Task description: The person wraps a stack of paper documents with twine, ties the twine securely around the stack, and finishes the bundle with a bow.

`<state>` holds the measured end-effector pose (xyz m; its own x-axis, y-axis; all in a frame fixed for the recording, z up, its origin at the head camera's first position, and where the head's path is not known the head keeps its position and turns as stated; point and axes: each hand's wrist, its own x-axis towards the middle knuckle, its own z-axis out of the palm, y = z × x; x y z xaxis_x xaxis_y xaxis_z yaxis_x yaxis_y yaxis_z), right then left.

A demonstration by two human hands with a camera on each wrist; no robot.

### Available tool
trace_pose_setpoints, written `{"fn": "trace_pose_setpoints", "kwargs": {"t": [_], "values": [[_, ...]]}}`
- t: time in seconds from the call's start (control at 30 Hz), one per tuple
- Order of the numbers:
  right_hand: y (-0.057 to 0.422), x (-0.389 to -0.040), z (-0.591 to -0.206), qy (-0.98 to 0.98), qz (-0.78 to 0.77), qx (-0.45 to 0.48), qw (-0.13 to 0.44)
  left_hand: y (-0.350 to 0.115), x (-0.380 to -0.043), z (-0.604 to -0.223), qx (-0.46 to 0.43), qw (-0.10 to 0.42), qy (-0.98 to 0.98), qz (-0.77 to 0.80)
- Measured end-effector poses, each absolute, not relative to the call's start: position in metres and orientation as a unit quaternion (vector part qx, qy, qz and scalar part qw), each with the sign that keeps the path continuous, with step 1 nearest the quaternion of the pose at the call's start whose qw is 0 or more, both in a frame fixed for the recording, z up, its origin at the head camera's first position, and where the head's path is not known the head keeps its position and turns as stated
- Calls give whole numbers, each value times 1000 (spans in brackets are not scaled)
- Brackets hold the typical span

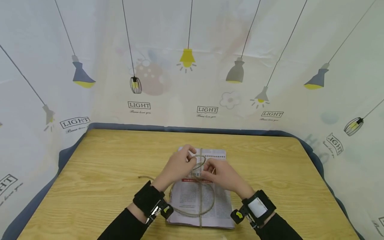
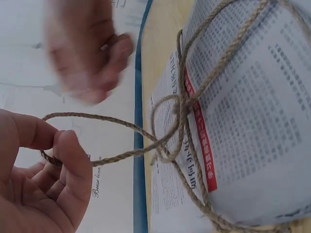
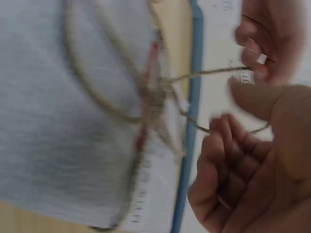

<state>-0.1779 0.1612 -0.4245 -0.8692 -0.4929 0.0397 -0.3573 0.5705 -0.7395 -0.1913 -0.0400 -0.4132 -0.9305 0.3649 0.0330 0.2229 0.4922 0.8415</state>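
Observation:
A stack of newspapers [image 1: 186,201] lies on the table, bound lengthwise and crosswise with twine [image 1: 200,196]. Around a knot [image 2: 182,107] over the red headline strip, the twine forms loose bows. My left hand [image 1: 179,164] pinches the end of one loop between thumb and finger and draws it out from the knot, over the stack's far part. Just right of that loop is my right hand [image 1: 223,175], its fingers loosely bent with a gap to the thumb and nothing held between them; it is blurred in the left wrist view.
A loose twine end [image 1: 145,177] reaches onto the wooden table [image 1: 114,160] left of the stack. Another wide curve of twine [image 1: 213,200] lies over the front of the papers. Behind the table hangs a cloth [image 1: 168,113] printed with lamps.

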Motion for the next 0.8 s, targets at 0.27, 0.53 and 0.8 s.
{"fn": "trace_pose_setpoints", "kwargs": {"t": [0.27,0.53,0.8], "values": [[159,-149,-453,951,-238,-181,81,-49,-196,-413,150,21,877,456],[164,-141,-458,971,-205,-118,41,-63,-197,-413,132,9,882,452],[176,-150,-457,951,-289,-104,27,-78,-197,-418,137,63,823,547]]}}
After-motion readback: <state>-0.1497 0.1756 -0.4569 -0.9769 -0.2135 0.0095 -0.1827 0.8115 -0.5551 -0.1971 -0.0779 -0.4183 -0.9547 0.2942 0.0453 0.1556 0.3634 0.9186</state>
